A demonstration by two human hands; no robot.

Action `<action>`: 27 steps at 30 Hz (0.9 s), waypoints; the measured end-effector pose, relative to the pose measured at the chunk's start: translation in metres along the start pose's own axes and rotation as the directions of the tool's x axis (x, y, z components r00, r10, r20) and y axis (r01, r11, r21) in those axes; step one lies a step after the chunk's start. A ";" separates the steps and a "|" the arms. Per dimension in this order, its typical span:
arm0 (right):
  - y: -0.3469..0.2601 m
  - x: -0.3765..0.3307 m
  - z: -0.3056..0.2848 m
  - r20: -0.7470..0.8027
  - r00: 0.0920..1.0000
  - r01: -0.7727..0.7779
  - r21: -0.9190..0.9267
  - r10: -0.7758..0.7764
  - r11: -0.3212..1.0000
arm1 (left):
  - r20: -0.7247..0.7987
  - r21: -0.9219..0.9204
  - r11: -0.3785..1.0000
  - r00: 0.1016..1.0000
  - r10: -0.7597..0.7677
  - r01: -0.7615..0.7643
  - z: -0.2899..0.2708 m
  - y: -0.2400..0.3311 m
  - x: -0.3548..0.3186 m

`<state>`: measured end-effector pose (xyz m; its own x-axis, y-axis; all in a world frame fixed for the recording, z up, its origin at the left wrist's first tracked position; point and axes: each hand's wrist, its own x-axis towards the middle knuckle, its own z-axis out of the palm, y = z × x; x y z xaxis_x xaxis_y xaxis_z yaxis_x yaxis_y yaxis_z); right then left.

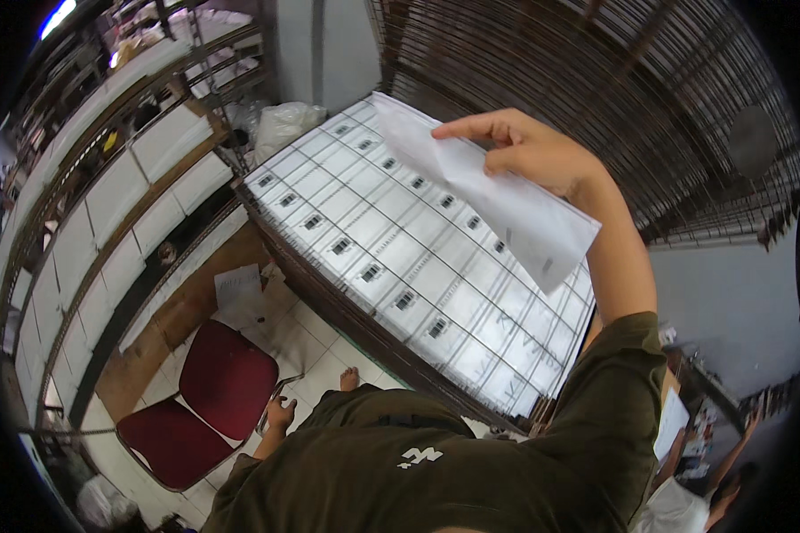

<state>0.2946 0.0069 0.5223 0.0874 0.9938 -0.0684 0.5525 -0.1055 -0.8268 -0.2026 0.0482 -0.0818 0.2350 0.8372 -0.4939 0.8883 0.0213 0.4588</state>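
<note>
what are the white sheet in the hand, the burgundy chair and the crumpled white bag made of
White sheet: likely matte paper, thin and visibly bent.
Burgundy chair: matte fabric or vinyl covering, judging by its even, dull colour; texture too small to tell.
Crumpled white bag: probably thin plastic, slightly glossy, judging by its soft wrinkles and highlights.

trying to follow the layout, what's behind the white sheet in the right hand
A dark-lined white surface with small dark marks shows around the white sheet. The stretch directly behind the sheet is covered and cannot be seen.
</note>
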 end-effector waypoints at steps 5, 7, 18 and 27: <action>-0.016 0.116 -0.013 0.043 0.981 0.194 -0.134 -0.190 0.972 | -0.008 -0.205 0.964 0.985 -0.172 0.167 0.004 -0.028 0.003; -0.012 0.152 -0.022 -0.088 0.976 0.190 -0.117 -0.201 0.975 | -0.016 -0.252 0.944 0.975 -0.222 0.211 0.008 -0.041 0.009; 0.329 0.275 0.009 -0.758 0.623 0.169 0.369 0.190 0.914 | -0.037 -0.197 0.965 0.982 -0.183 0.172 -0.045 -0.030 0.012; 0.428 0.272 0.045 -0.722 0.397 0.067 0.638 0.566 0.767 | -0.008 -0.277 0.914 0.950 -0.312 0.298 -0.048 -0.079 0.032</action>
<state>0.5175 0.2336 0.1242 0.9462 0.3104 -0.0918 -0.0989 0.0073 -0.9951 -0.2840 0.0998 -0.0984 -0.0570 0.7931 -0.6064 0.7720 0.4201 0.4770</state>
